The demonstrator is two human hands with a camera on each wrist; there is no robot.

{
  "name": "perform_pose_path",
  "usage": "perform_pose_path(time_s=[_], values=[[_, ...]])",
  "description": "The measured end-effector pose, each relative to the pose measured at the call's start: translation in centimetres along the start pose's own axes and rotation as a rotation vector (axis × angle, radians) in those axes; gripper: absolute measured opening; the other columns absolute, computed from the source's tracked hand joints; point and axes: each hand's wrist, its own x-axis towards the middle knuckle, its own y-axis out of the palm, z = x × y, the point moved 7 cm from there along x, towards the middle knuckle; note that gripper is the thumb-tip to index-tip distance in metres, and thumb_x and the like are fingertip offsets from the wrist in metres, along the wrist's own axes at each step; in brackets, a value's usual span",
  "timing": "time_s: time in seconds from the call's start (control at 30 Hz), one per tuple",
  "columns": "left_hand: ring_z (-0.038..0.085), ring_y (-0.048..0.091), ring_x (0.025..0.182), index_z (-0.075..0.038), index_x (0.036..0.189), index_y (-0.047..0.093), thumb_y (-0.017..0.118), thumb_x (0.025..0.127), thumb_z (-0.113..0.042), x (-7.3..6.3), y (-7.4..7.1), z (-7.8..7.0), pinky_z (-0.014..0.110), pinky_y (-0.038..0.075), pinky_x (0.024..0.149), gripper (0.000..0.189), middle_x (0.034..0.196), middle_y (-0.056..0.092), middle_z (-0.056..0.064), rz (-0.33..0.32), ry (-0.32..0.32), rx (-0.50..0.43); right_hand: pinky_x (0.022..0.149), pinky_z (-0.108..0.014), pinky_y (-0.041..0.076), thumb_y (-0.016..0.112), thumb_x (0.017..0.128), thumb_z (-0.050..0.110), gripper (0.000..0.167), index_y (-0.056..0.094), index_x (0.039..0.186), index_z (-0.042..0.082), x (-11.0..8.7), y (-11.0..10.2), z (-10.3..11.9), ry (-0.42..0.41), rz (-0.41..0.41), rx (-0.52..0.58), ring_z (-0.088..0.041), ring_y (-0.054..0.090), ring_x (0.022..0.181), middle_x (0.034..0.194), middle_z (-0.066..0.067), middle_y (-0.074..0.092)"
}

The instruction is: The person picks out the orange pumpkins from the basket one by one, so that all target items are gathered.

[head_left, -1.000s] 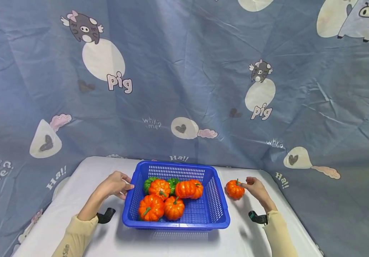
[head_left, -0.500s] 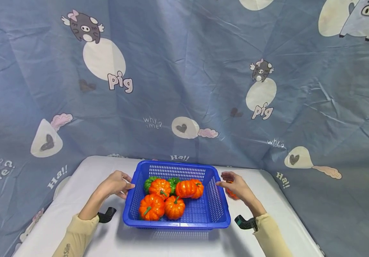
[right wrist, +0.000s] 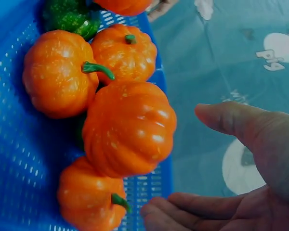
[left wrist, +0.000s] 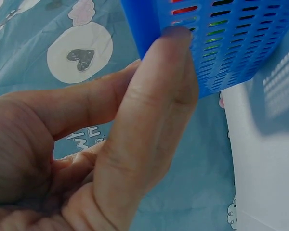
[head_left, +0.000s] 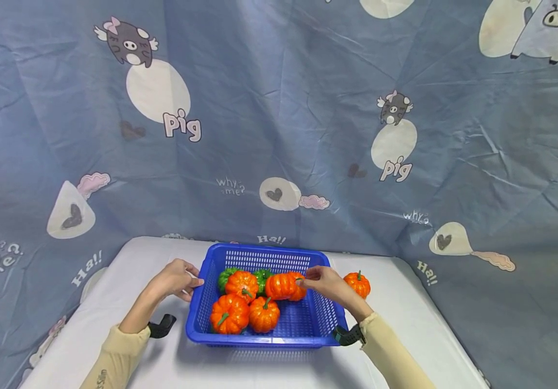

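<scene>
A blue plastic basket (head_left: 254,340) stands on the table with several orange toy pumpkins and some green ones in it. My left hand (head_left: 176,278) pinches the basket's left rim; the left wrist view shows thumb and fingers (left wrist: 156,91) at the slotted wall. Over the basket's right side reaches my right hand (head_left: 329,283), thumb and fingers apart, holding nothing. Nearest to it are an orange pumpkin (right wrist: 130,129) lying on top of others and a lower orange pumpkin (right wrist: 89,195) with a green stem.
One more orange pumpkin (head_left: 358,284) sits on the white table (head_left: 152,356) to the right of the basket, partly behind my right forearm. A blue printed cloth (head_left: 240,135) hangs behind and around the table.
My right hand has moved left, from beside the pumpkin on the table, across the right rim to above the basket. That pumpkin stays on the table. The left hand keeps its place.
</scene>
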Motion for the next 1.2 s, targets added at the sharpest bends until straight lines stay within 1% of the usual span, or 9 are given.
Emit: perform_pose_path(time_s=[0.07, 0.17, 0.3, 0.37, 0.5, 0.73, 0.93, 1.1, 1.2], values=[[0.017, 0.064, 0.060, 0.015, 0.114, 0.056, 0.064, 0.090, -0.004, -0.1, 0.0, 0.0, 0.032, 0.060, 0.057, 0.032, 0.075, 0.066, 0.014, -0.001, 0.000, -0.006, 0.089, -0.041, 0.056, 0.075, 0.081, 0.037, 0.057, 0.062, 0.116, -0.006, 0.5, 0.4, 0.5, 0.004, 0.017, -0.045, -0.023, 0.066, 0.095, 0.105, -0.012, 0.070], [0.017, 0.064, 0.060, 0.014, 0.113, 0.056, 0.064, 0.090, -0.004, -0.2, -0.1, -0.1, 0.033, 0.060, 0.057, 0.030, 0.075, 0.066, 0.014, -0.001, 0.002, -0.012, 0.073, -0.032, 0.055, 0.074, 0.081, 0.042, 0.049, 0.067, 0.097, -0.003, 1.2, 1.2, 1.0, 0.031, 0.052, -0.106, -0.015, 0.060, 0.077, 0.087, -0.003, 0.066], [0.017, 0.064, 0.059, 0.014, 0.112, 0.057, 0.064, 0.090, -0.004, -0.2, 0.0, 0.0, 0.033, 0.060, 0.057, 0.029, 0.074, 0.066, 0.013, -0.004, 0.005, -0.011, 0.050, -0.025, 0.029, 0.073, 0.081, 0.046, 0.048, 0.050, 0.061, 0.009, 1.9, 2.4, 1.2, 0.063, 0.114, -0.140, -0.011, 0.034, 0.053, 0.059, 0.005, 0.038], [0.017, 0.064, 0.059, 0.014, 0.112, 0.057, 0.064, 0.091, -0.004, -0.1, 0.1, 0.1, 0.033, 0.060, 0.057, 0.029, 0.073, 0.066, 0.013, -0.007, 0.009, -0.010, 0.047, -0.024, 0.022, 0.073, 0.082, 0.045, 0.052, 0.039, 0.056, 0.015, 2.2, 3.0, 1.4, 0.070, 0.140, -0.125, -0.010, 0.027, 0.049, 0.054, 0.006, 0.029], [0.017, 0.064, 0.059, 0.014, 0.113, 0.056, 0.064, 0.090, -0.004, 0.1, 0.1, 0.2, 0.033, 0.060, 0.057, 0.030, 0.074, 0.066, 0.013, -0.012, 0.009, -0.015, 0.046, -0.022, 0.023, 0.073, 0.082, 0.043, 0.053, 0.037, 0.053, 0.017, 2.7, 3.8, 1.5, 0.066, 0.156, -0.102, -0.009, 0.027, 0.047, 0.051, 0.007, 0.030], [0.017, 0.065, 0.060, 0.014, 0.114, 0.056, 0.064, 0.091, -0.005, -0.1, 0.0, 0.2, 0.033, 0.060, 0.057, 0.030, 0.075, 0.067, 0.013, -0.006, 0.004, -0.011, 0.048, -0.021, 0.027, 0.078, 0.078, 0.033, 0.043, 0.044, 0.059, 0.016, 3.1, 4.5, 1.0, 0.074, 0.175, -0.028, -0.010, 0.035, 0.051, 0.054, 0.007, 0.037], [0.017, 0.064, 0.060, 0.015, 0.113, 0.056, 0.064, 0.091, -0.005, -0.3, -0.3, -0.2, 0.033, 0.060, 0.057, 0.031, 0.075, 0.066, 0.014, -0.005, 0.027, -0.012, 0.065, -0.026, 0.048, 0.082, 0.073, 0.030, 0.030, 0.063, 0.081, 0.008, 2.9, 4.7, 0.2, 0.067, 0.213, 0.058, -0.014, 0.052, 0.068, 0.071, 0.003, 0.056], [0.017, 0.064, 0.061, 0.015, 0.113, 0.056, 0.064, 0.090, -0.004, -0.1, -0.1, 0.0, 0.033, 0.060, 0.057, 0.031, 0.076, 0.067, 0.013, 0.001, 0.019, -0.019, 0.098, -0.046, 0.050, 0.084, 0.071, 0.033, 0.060, 0.064, 0.116, 0.000, 2.2, 4.2, -0.5, 0.068, 0.220, 0.065, -0.022, 0.061, 0.099, 0.110, -0.007, 0.066], [0.017, 0.064, 0.060, 0.014, 0.113, 0.057, 0.064, 0.090, -0.004, 0.0, 0.0, 0.1, 0.033, 0.060, 0.057, 0.029, 0.075, 0.067, 0.013, -0.002, 0.010, -0.027, 0.103, -0.050, 0.046, 0.084, 0.070, 0.033, 0.071, 0.058, 0.126, -0.001, 1.5, 3.8, -0.5, 0.045, 0.217, 0.061, -0.025, 0.060, 0.108, 0.122, -0.012, 0.063]])
